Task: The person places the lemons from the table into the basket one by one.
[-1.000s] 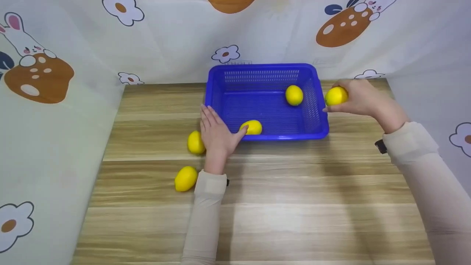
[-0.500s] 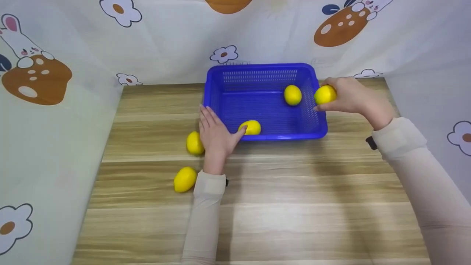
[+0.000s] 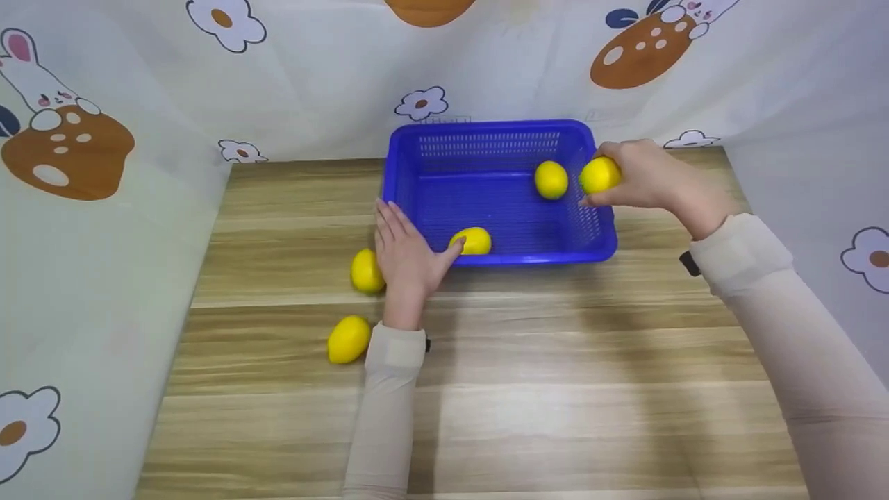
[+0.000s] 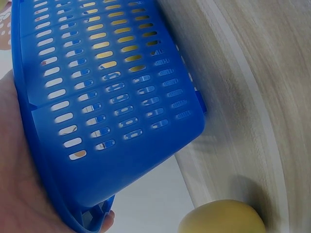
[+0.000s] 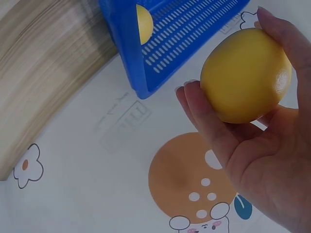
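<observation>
In the head view my right hand (image 3: 646, 173) grips a yellow lemon (image 3: 601, 175) above the right rim of a blue plastic basket (image 3: 514, 259). The right wrist view shows the fingers and thumb curled round this lemon (image 5: 246, 75). My left hand (image 3: 411, 258) rests on the basket's front left corner, its fingers straight along the left rim and its thumb over the front rim. Inside the basket lie two lemons: one lemon (image 3: 551, 180) near the right wall, another lemon (image 3: 476, 241) by the front wall, partly hidden by the left thumb.
Two more lemons sit on the wooden table (image 3: 528, 389), left of the basket: one lemon (image 3: 367, 271) beside the left hand, one lemon (image 3: 349, 339) beside the left sleeve. A printed curtain (image 3: 312, 83) stands behind the basket and along both sides.
My right hand has carried its lemon leftward, from beside the basket to over its right rim. The left hand has stayed on the corner.
</observation>
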{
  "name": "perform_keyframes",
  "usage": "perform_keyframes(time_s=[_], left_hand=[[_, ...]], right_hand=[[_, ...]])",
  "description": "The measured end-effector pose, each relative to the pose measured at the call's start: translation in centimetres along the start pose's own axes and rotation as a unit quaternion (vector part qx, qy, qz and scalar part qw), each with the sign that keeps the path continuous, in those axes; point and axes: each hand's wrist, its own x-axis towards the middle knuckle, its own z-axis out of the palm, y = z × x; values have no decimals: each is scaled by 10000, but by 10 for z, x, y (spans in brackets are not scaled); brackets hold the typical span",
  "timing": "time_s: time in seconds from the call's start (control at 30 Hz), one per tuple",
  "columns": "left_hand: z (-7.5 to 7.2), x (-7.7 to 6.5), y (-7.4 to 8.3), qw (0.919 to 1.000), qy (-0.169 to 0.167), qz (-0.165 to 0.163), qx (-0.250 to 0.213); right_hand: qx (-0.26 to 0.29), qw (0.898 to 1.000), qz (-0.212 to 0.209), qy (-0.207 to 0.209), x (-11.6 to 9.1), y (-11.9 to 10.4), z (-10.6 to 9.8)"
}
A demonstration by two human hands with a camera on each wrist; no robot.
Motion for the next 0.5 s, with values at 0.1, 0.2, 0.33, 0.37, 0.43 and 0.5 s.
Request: perform_keyframes(time_s=[0.1,0.2,0.33,0.37,0.43,0.5], left_hand=[[-1,0,0,10000,-10,10,45],[-1,0,0,9999,-53,-14,86],[-2,0,0,9999,-127,-39,99],[-2,1,0,9998,-141,-38,97],[-2,1,0,9998,-163,-28,96],[-2,1,0,9998,-160,-22,134]], right_hand=[[38,10000,3,-69,2,-3,-1],[59,9999,-11,-147,5,-6,-1],[-20,9998,-80,-184,9,-10,-2],[-49,9998,-94,-186,10,-10,-1],[-88,9997,-124,-175,11,-12,-1],[-107,9997,-151,-162,12,-14,-1]])
